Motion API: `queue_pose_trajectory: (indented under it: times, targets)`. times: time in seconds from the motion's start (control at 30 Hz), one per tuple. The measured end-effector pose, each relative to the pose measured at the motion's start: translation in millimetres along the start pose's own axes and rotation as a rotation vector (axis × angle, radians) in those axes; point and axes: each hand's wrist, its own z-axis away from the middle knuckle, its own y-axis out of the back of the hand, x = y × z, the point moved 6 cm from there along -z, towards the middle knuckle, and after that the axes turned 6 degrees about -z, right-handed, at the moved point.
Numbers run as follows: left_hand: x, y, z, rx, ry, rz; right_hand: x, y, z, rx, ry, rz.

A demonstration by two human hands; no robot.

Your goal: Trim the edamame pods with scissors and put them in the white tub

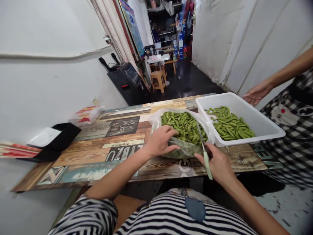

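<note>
A clear plastic bag [154,120] full of green soybean pods [183,125] lies with its mouth spread on the table. My left hand [160,142] rests at the bag's left side, thumb and fingers apart, touching the plastic and the nearest pods. In my right hand [220,164] is a knife [207,163] with a pale green handle, its blade pointing away from me over the bag's right part. Right of the bag stands a white plastic tub [259,125], with more pods [232,125] spread over its bottom.
Another person's hand [256,93] is by the tub's far right edge, above a checked apron [281,147]. On the patterned table [93,147] at left are a black holder [62,137] with chopsticks [18,150] and a plastic-wrapped pack [85,115]. A black machine [129,81] stands beyond.
</note>
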Motion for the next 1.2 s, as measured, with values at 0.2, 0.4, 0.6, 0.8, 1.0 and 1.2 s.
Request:
queue_pose_trajectory:
  times: [0.2, 0.4, 0.6, 0.8, 1.0, 1.2]
  targets:
    - [30.9, 2.7, 45.6, 0.123, -0.138, -0.252, 4.0, -1.8, 10.4, 0.010, -0.033, -0.073]
    - [7.5, 4.1, 75.7, 0.078, -0.040, -0.055, 12.6, -14.2, 23.1, -0.070, -0.058, -0.140]
    - [0.3, 22.0, 85.4, 0.228, 0.168, 0.232, 6.0, -15.2, 34.8, -0.186, -0.247, -0.425]
    - [11.0, 15.5, 11.9, 0.042, 0.276, -0.058, -25.1, -17.8, 37.5, -0.418, -0.430, -0.984]
    - [-2.0, -3.8, -34.1, -0.192, 0.318, -0.048, -29.1, -25.4, 34.6, -0.557, -0.535, -1.076]
    - [-2.3, -4.1, -34.0, -0.238, 0.323, 0.540, -32.1, -22.8, 23.4, -0.499, -0.462, -0.896]
